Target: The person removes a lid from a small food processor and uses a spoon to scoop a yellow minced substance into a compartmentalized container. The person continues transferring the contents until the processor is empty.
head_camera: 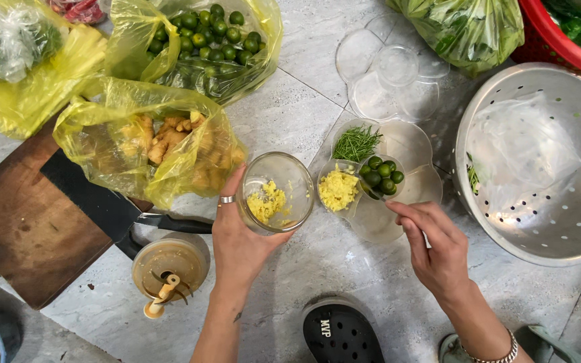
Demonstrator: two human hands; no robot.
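Note:
My left hand [240, 238], a ring on one finger, grips a clear round chopper bowl [277, 191], tilted, with yellow minced ginger [267, 202] inside. My right hand [432, 245] holds a thin utensil whose tip reaches into a clear flower-shaped compartment tray [418, 144]. That tray holds a heap of minced ginger [338, 190], small green limes [381, 175] and chopped green herbs [358, 142]. The bowl's rim sits beside the tray's ginger compartment.
A yellow bag of ginger root [163, 144], a bag of limes [213, 40], a cleaver [102, 202] on a wooden board [21, 235], a chopper lid with blade [169, 265], a metal colander [539, 168], the tray's clear lid [391, 74], bagged greens [465, 27], a red basket [553, 40], black sandal [337, 333].

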